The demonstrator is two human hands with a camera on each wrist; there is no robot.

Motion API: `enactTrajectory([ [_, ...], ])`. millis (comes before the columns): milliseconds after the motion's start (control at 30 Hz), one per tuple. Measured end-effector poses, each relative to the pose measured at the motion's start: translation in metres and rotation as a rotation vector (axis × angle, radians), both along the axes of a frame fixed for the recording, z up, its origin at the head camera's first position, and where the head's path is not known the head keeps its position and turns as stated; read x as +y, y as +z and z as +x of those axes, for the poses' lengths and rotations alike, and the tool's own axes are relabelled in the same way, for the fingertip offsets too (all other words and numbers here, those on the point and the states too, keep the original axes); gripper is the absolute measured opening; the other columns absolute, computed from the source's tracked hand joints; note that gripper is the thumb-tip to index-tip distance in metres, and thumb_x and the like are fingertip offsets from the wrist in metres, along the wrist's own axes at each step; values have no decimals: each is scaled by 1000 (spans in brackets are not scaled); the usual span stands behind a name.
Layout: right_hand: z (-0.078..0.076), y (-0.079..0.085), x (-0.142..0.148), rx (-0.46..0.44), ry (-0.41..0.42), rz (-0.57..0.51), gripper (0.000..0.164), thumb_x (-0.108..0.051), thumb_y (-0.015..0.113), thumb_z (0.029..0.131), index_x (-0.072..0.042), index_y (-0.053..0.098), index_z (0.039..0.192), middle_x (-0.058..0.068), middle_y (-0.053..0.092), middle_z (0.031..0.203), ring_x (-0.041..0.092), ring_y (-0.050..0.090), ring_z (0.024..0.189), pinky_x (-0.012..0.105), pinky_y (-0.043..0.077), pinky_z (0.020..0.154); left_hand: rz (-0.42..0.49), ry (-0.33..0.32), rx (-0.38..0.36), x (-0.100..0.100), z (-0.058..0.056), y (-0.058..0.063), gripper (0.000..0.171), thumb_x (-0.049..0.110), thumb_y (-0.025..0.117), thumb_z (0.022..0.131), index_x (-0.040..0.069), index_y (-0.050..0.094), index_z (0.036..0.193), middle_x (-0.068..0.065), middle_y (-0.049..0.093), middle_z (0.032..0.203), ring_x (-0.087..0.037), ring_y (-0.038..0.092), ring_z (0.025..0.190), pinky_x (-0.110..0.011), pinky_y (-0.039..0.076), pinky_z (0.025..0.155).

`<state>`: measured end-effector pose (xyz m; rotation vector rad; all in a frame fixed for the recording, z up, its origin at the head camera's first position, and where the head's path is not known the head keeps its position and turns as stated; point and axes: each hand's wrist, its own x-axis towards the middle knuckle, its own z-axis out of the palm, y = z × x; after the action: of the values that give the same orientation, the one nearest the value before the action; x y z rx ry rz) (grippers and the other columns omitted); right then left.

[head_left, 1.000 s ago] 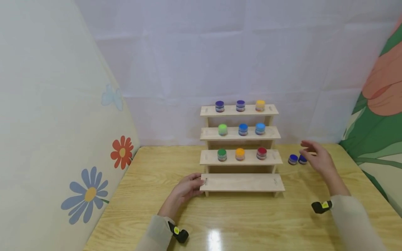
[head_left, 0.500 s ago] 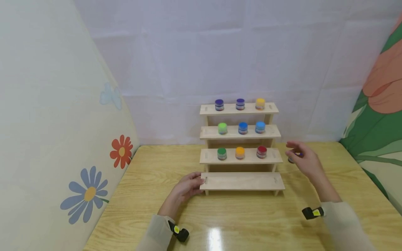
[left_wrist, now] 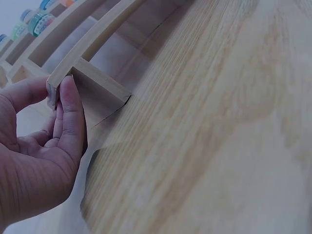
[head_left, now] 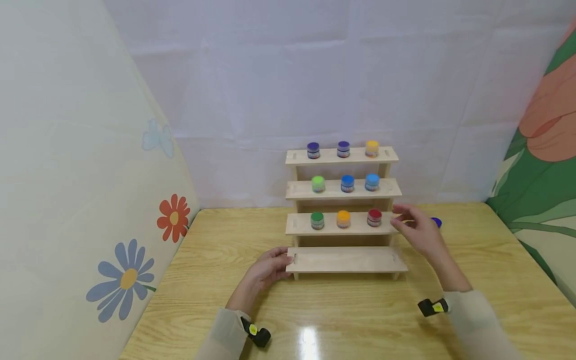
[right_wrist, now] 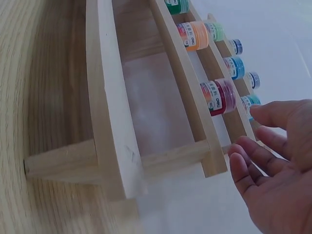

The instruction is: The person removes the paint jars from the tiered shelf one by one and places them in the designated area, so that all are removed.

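A four-tier wooden display stand (head_left: pixel 346 261) stands on the table. My left hand (head_left: pixel 263 272) pinches the left end of its lowest board; in the left wrist view the thumb and fingers (left_wrist: pixel 71 117) grip that edge. At the right end of the third tier from the top is my right hand (head_left: pixel 420 234), fingers loosely bent with nothing between them; contact with the board cannot be told. Closest to it sits a dark red paint jar (head_left: pixel 374 218), also visible in the right wrist view. Left of that jar are an orange jar (head_left: pixel 343 219) and a dark green jar (head_left: pixel 317 220).
The second tier carries light green (head_left: pixel 318 184), blue (head_left: pixel 347 183) and light blue (head_left: pixel 372 182) jars. Two purple jars (head_left: pixel 343 149) and a yellow one (head_left: pixel 372 149) are on top. A blue lid (head_left: pixel 436 222) shows on the table (head_left: pixel 216 235) behind my right hand.
My right hand has moved left, from over the two blue jars on the table to the stand's right end. It now partly covers those jars. The left hand keeps its grip.
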<state>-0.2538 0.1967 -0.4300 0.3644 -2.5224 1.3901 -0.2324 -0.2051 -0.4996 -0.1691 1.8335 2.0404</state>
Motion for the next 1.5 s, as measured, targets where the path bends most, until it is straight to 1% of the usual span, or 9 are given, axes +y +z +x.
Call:
enactTrajectory([
  [200,-4,1,-10,-17,39,-18,43,-16,66,100,5,56,136,23,63,128,31,63,106,13,48,85,2,7,5,1,1,0,55,4,61,98,-8,38,147,-9,63,113,-14,67,89,-24,57,68],
  [400,-7,3,-17,-52,66,12,49,-20,68,99,0,53,141,23,61,134,36,64,109,44,54,94,7,3,2,1,2,1,55,4,61,98,-7,37,147,-9,63,112,-13,67,88,-24,57,68],
  [467,-8,3,-20,-70,66,28,51,-23,68,99,-1,52,142,22,60,135,36,63,110,49,53,94,9,3,1,1,2,1,55,4,61,98,-7,38,147,-9,63,112,-13,67,88,-24,57,68],
  [600,-10,4,-24,-109,59,58,51,-24,68,99,-3,52,142,21,62,131,36,63,110,50,53,93,8,5,-2,2,1,1,55,4,62,98,-7,38,146,-9,63,112,-13,67,88,-24,57,68],
  [733,-12,4,-27,-135,58,75,51,-23,70,98,-3,53,142,20,64,123,34,62,108,46,53,91,0,8,-8,2,1,1,55,5,62,98,-7,39,146,-9,63,113,-14,67,88,-25,57,69],
  [967,-14,3,-30,-115,60,99,51,-18,72,95,-2,54,140,20,65,119,31,62,103,40,52,87,-4,4,0,2,0,2,57,5,62,98,-7,38,148,-11,63,116,-14,67,89,-25,57,69],
  [1100,-15,5,-32,-122,38,124,52,-20,73,95,-2,54,140,21,64,121,32,61,104,42,51,88,0,2,1,1,0,3,58,6,63,98,-7,37,148,-12,63,119,-14,67,89,-25,57,69],
  [1333,-16,5,-35,-156,6,156,53,-22,73,95,-3,55,140,22,63,124,37,60,111,52,50,96,-2,10,-9,2,0,2,57,5,63,98,-7,37,148,-12,63,120,-14,67,90,-25,57,69],
  [1500,-15,4,-34,-146,12,147,53,-22,74,94,-3,55,140,22,64,122,36,61,109,50,52,94,-3,10,-6,1,0,0,57,6,62,98,-7,37,148,-11,64,118,-14,67,91,-26,57,70],
])
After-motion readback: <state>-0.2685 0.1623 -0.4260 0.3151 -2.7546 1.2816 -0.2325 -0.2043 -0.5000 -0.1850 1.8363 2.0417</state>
